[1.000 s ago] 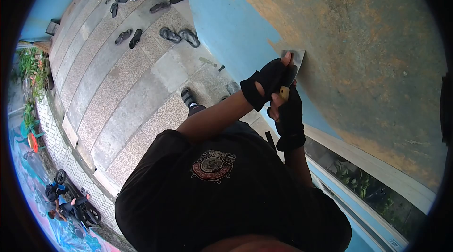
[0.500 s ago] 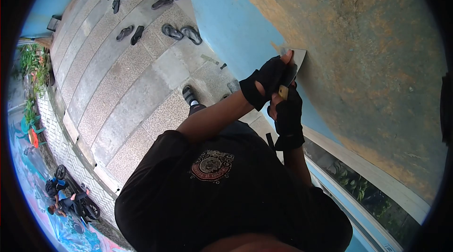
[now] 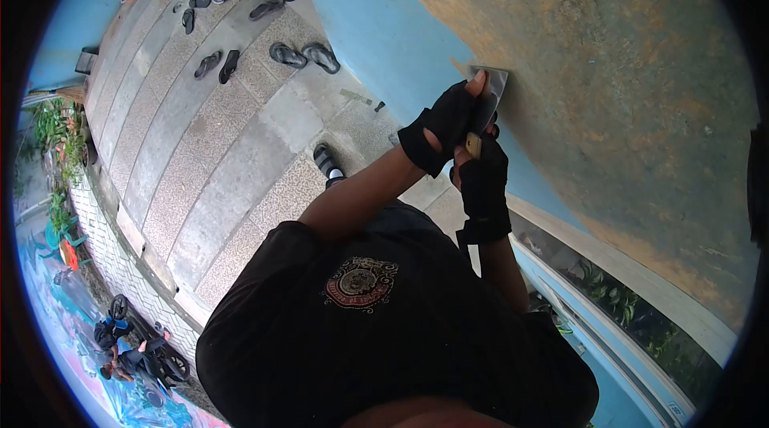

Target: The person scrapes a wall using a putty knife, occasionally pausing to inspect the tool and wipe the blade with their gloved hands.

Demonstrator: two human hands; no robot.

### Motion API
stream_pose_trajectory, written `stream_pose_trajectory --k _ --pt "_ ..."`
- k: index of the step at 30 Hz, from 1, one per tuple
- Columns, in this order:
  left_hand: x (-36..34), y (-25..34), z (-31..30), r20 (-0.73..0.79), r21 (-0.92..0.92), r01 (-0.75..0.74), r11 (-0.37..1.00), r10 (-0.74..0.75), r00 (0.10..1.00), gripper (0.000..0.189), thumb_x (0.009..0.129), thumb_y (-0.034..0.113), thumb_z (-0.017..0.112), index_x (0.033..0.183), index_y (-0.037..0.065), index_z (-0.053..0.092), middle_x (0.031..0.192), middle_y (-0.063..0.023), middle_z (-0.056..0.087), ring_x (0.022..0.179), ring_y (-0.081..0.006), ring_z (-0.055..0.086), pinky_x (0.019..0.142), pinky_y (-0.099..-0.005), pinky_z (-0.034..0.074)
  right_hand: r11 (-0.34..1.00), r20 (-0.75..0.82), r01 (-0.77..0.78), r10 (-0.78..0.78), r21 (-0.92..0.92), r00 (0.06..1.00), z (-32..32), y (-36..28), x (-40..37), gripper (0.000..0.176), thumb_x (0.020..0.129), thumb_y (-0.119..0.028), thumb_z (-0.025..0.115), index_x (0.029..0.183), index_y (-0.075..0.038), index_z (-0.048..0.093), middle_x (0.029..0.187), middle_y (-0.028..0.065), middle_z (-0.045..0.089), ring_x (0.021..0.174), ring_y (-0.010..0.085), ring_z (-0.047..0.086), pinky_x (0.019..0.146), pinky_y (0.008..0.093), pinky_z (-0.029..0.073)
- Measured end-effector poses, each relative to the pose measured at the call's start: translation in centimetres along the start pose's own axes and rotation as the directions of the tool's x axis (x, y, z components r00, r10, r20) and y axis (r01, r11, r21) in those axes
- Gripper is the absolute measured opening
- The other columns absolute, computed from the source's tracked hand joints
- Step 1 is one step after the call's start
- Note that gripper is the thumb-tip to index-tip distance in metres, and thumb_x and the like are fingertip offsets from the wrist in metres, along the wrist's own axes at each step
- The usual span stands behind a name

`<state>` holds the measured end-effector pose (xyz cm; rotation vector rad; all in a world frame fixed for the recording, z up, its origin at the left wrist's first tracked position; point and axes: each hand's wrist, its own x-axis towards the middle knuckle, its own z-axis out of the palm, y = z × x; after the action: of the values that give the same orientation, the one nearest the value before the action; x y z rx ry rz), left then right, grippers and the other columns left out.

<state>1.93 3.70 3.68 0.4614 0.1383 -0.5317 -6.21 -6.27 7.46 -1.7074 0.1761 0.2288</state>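
Observation:
A scraper with a wide metal blade (image 3: pixel 494 90) and a yellowish handle (image 3: pixel 473 144) is held against the wall (image 3: pixel 609 124), close to the border between blue paint and a rough brown-grey patch. In a black fingerless glove, my right hand (image 3: pixel 485 186) is closed around the handle. My left hand (image 3: pixel 450 122), gloved the same way, grips the blade from the left, its thumb lying on the metal near the top edge. Its other fingers are mostly hidden. The two hands are close together.
Several sandals (image 3: pixel 319 57) lie on the tiled floor (image 3: pixel 224 164). My foot (image 3: pixel 327 160) is on the floor left of the wall. A ledge (image 3: pixel 625 268) runs below the wall, with plants beyond it. At the lower left, a person (image 3: pixel 132 360) is beside a motorcycle (image 3: pixel 172 362).
Both hands and the scraper have shifted slightly up and left in the view. The camera view has also shifted a little. Both hands keep their hold.

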Motion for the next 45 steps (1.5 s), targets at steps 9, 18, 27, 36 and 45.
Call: stream_pose_trajectory --k 9,18,27,36,45 --pt "0.1 -0.1 -0.2 -0.008 -0.044 -0.005 0.999 0.004 1.0 0.045 0.091 0.057 0.059 0.078 0.014 0.054 0.058 -0.0021 0.049 0.057 -0.0185 0.052 0.065 -0.0364 0.048 0.978 -0.016 0.187 -0.189 -0.087 0.982 -0.2 0.7 0.5 0.011 0.088 -0.008 0.063 0.096 -0.001 0.062 0.075 0.0036 0.059 0.063 0.0108 0.057 0.054 0.0265 0.044" --pt "0.2 0.7 -1.0 -0.013 -0.03 0.029 0.999 -0.029 0.999 0.049 0.09 0.062 0.057 0.079 0.014 0.055 0.062 -0.0062 0.054 0.062 -0.0236 0.057 0.064 -0.0372 0.049 0.998 0.02 -0.038 0.037 0.045 0.999 0.8 -0.1 0.9 0.014 0.087 -0.007 0.063 0.099 -0.001 0.062 0.07 0.0014 0.057 0.054 0.0094 0.054 0.048 0.0257 0.042" --pt "0.1 -0.1 -1.8 0.006 -0.019 0.008 1.0 -0.008 1.0 0.047 0.092 0.059 0.056 0.08 0.013 0.057 0.063 -0.0077 0.058 0.061 -0.0234 0.06 0.062 -0.0371 0.05 0.997 0.0 0.052 -0.052 -0.063 0.999 0.8 0.8 0.7 0.014 0.088 -0.007 0.061 0.102 -0.003 0.06 0.075 -0.0016 0.058 0.061 0.007 0.053 0.053 0.0227 0.041" --pt "-0.1 -0.6 -1.2 -0.022 0.03 0.051 0.998 -0.05 0.999 0.046 0.093 0.058 0.056 0.08 0.014 0.055 0.062 -0.0056 0.056 0.059 -0.0218 0.057 0.061 -0.0357 0.05 0.996 -0.044 -0.081 0.08 -0.026 0.996 0.5 0.6 0.1 0.014 0.084 -0.007 0.064 0.097 0.001 0.062 0.072 0.0039 0.059 0.06 0.0143 0.058 0.056 0.0291 0.046" --pt "0.0 -0.6 -1.1 0.018 0.022 0.032 0.999 -0.032 0.999 0.047 0.091 0.06 0.057 0.079 0.014 0.053 0.063 -0.0043 0.055 0.062 -0.0207 0.057 0.066 -0.0371 0.049 0.989 -0.034 -0.096 0.101 0.114 0.994 0.6 1.7 -0.3 0.014 0.087 -0.006 0.061 0.1 -0.003 0.061 0.076 -0.0008 0.058 0.058 0.0073 0.053 0.049 0.0237 0.041"
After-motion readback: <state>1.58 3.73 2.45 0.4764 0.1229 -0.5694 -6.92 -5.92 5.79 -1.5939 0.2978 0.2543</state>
